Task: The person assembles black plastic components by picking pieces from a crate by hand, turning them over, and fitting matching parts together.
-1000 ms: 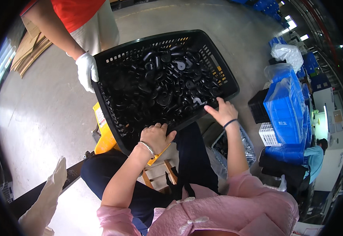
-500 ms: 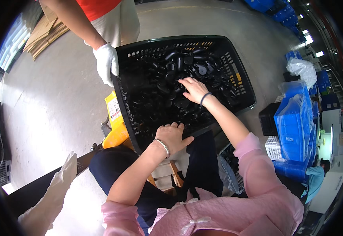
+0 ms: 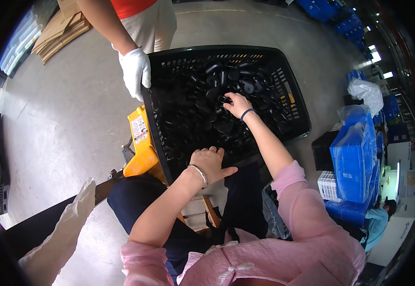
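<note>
A large black plastic crate [image 3: 226,48] full of loose black plastic parts [image 3: 188,105] is in front of my knees. My left hand [image 3: 209,163], with a bangle at the wrist, is on the near rim. Its fingers bend over the rim and its thumb points right. Inside the crate, my right hand [image 3: 238,105] reaches over the heap. Its thumb and fingers are bent around a small black part, whose exact kind I cannot make out. At the far left corner, a co-worker's white-gloved hand [image 3: 135,74] touches the crate.
A yellow pallet jack [image 3: 143,155] stands left of the crate. Flattened cardboard [image 3: 62,35] lies at the far left. On the right are plastic-wrapped blue bins [image 3: 353,162] and a white basket [image 3: 329,186]. Another person in light blue [image 3: 376,224] is at the right.
My right fingers have closed around a small black part. The view has shifted slightly, while my left hand keeps its place on the rim.
</note>
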A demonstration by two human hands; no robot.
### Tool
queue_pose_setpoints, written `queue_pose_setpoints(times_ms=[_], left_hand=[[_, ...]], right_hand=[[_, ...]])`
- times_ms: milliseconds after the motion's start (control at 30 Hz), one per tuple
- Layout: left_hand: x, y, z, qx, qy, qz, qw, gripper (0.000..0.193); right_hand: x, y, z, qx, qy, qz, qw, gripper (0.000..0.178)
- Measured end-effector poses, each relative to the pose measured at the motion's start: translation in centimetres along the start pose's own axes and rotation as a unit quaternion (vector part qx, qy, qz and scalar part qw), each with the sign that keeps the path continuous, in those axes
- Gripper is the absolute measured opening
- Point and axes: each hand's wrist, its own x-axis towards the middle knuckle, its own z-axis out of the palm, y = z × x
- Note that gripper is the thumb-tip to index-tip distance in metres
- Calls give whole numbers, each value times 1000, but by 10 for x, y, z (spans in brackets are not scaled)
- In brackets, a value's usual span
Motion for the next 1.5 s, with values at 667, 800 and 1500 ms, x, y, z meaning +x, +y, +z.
queue_pose_setpoints(times_ms=[667, 800, 1500], left_hand=[[18, -32, -16, -829, 147, 50, 538, 28], [19, -34, -14, -844, 125, 50, 520, 28], [22, -26, -7, -781, 261, 94, 559, 32]], right_hand=[[-68, -34, -47, 647, -166, -88, 739, 30], [-68, -35, -46, 629, -140, -96, 759, 33], [-65, -35, -47, 671, -159, -120, 714, 48]])
